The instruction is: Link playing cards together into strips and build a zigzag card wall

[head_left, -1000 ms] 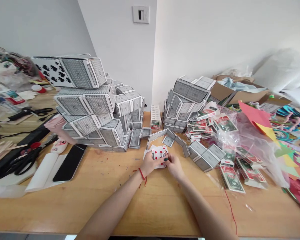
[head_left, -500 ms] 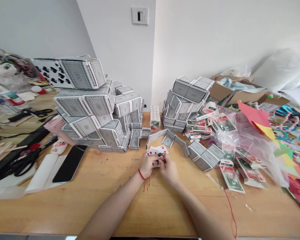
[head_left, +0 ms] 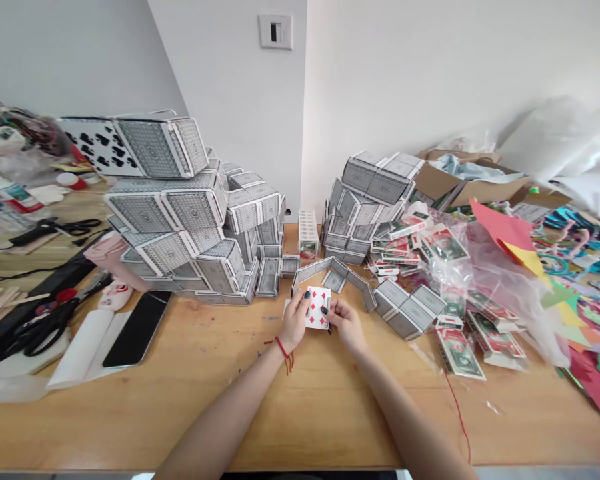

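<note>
The left hand (head_left: pixel 295 322) and right hand (head_left: pixel 347 325) each pinch a red-diamond playing card (head_left: pixel 318 308) by an opposite long edge, holding it above the wooden table (head_left: pixel 205 400). The card sits just in front of a zigzag wall of joined cards (head_left: pixel 330 272); contact between them cannot be confirmed. Stacked card-built blocks (head_left: pixel 165 203) rise to the left, a smartphone (head_left: pixel 137 329) lies left of the left hand, and dollar-printed card packs (head_left: pixel 459 353) lie to the right.
</note>
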### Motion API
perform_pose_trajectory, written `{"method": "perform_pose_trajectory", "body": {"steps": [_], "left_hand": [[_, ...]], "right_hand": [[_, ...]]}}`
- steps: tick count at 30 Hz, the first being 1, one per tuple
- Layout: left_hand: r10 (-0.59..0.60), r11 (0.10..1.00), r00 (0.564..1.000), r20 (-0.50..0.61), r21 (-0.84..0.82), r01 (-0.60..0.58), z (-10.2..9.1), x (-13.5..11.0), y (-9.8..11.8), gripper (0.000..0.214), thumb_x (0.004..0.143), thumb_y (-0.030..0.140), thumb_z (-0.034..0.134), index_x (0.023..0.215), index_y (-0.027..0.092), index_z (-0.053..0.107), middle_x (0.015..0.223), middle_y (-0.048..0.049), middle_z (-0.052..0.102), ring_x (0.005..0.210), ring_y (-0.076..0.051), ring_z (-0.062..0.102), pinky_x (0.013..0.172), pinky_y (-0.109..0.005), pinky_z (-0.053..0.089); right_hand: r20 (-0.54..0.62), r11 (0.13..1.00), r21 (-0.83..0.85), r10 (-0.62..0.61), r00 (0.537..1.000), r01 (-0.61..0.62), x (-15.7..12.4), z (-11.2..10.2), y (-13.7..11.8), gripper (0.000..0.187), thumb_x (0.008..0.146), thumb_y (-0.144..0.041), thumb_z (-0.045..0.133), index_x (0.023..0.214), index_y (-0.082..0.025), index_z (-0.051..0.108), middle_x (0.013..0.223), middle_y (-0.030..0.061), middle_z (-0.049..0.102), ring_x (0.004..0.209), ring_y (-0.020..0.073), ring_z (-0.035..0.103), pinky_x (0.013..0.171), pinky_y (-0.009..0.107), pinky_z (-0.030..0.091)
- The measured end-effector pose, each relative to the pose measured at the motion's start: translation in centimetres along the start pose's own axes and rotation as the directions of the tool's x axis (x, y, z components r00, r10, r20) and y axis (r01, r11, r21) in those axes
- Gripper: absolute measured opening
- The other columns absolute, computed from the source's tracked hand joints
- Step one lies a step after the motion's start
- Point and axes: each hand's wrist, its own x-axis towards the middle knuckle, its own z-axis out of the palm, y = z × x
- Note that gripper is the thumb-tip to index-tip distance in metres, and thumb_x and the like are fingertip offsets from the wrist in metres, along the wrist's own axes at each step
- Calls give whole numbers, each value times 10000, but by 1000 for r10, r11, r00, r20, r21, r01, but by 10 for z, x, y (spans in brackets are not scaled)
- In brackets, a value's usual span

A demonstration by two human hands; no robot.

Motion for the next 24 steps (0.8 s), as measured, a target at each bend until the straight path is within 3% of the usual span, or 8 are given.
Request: {"method": "perform_pose_trajectory", "body": {"steps": [4,8,18,24], "left_hand": [[167,958,983,-78,250,-143,-1,-2,1,233,797,295,447,945,165,572,853,-36,614,790,-141,546,695,-232,419],[241,920,964,-114,343,-190,0,-5,3,201,805,253,412,928,174,550,881,-44,609,823,-161,542,740,-262,417],[227,930,969,-96,318,-186,-2,-5,-2,153,789,246,404,840,181,533,728,-3,563,634,-118,493,585,-211,391],[192,958,981,-21,221,-182,-2,-7,-1,201,776,255,416,909,173,542,674,23,516,544,-89,418,516,-194,350]], "right_hand": [[16,999,51,-5,1000,4,-3,4,-5,354,649,-373,618,929,-200,487,519,-83,414,392,77,386,360,192,332],[25,999,30,36,999,-37,-7,11,-9,360,741,-432,513,1013,-203,459,528,-76,429,344,70,363,317,196,327],[19,999,-12,45,999,-44,-8,14,-8,274,780,-459,460,877,-204,429,496,-85,415,320,60,351,296,177,315],[-8,1000,6,3,1000,-3,-8,14,-11,235,775,-440,461,837,-218,414,500,-90,413,352,64,346,331,169,293]]}}
